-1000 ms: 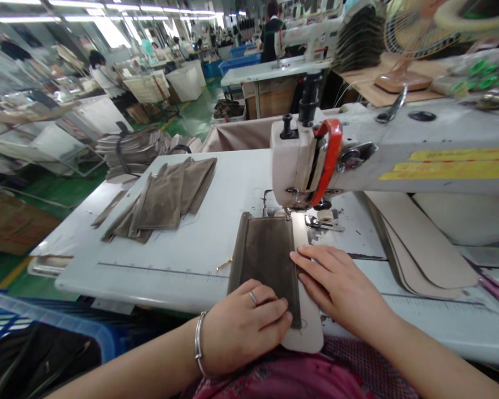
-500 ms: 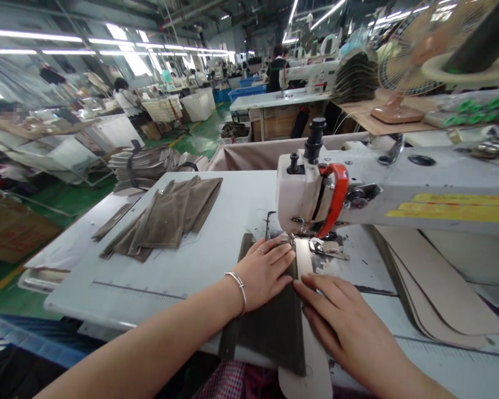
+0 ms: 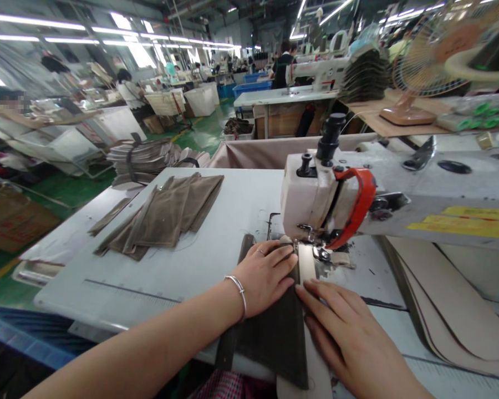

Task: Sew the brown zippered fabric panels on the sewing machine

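Observation:
My left hand (image 3: 261,277) lies open and flat on a dark brown fabric piece (image 3: 274,343), its fingertips close to the needle area of the white sewing machine (image 3: 303,194). My right hand (image 3: 349,327) rests with fingers stretched on a pale panel (image 3: 307,263), which lies partly under the brown piece and runs up beside the presser foot (image 3: 322,254). Both index fingertips are near the line where the two materials meet. The lower end of the pale panel hangs over the table's front edge. My right hand covers part of it.
Brown fabric pieces (image 3: 162,216) lie overlapped on the left of the table (image 3: 233,216). Large pale panels (image 3: 453,305) are stacked under the machine arm. A red lever guard (image 3: 361,205) curves beside the machine head. Behind stand a fan (image 3: 428,61) and other workstations with people.
The view has shifted slightly, so the machine appears larger and further right. Both hands keep nearly the same place on the fabric, with no clear change in their hold.

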`<action>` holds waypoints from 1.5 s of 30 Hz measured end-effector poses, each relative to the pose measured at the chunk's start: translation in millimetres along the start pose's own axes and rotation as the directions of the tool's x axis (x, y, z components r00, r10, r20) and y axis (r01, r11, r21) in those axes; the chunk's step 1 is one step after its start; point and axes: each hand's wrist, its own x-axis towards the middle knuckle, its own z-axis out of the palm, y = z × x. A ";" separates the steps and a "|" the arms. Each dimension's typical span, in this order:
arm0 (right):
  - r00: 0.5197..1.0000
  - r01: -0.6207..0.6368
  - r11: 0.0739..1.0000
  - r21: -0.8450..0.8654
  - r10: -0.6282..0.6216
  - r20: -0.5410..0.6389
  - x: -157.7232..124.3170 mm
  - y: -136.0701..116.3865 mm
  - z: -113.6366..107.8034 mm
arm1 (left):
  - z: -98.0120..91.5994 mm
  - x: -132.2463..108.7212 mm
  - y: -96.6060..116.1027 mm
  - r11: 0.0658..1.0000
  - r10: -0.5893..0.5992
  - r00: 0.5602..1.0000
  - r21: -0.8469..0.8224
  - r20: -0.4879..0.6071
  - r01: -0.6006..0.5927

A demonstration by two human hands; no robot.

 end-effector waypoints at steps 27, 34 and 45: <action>0.999 0.028 0.998 -0.052 -0.030 -0.027 -1.9 -1.7 -3.0 | -1.6 -71.5 43.7 0.950 0.223 0.974 -0.211 -0.045 -0.228; 1.000 0.021 0.998 -0.054 -0.021 0.004 -2.8 -0.5 -3.5 | 0.1 -60.7 33.1 0.941 0.253 0.963 -0.205 -0.098 -0.268; 1.000 0.008 0.998 -0.065 -0.008 0.009 -0.2 0.4 -6.0 | -4.0 -43.0 20.4 0.940 0.270 0.958 -0.187 -0.101 -0.285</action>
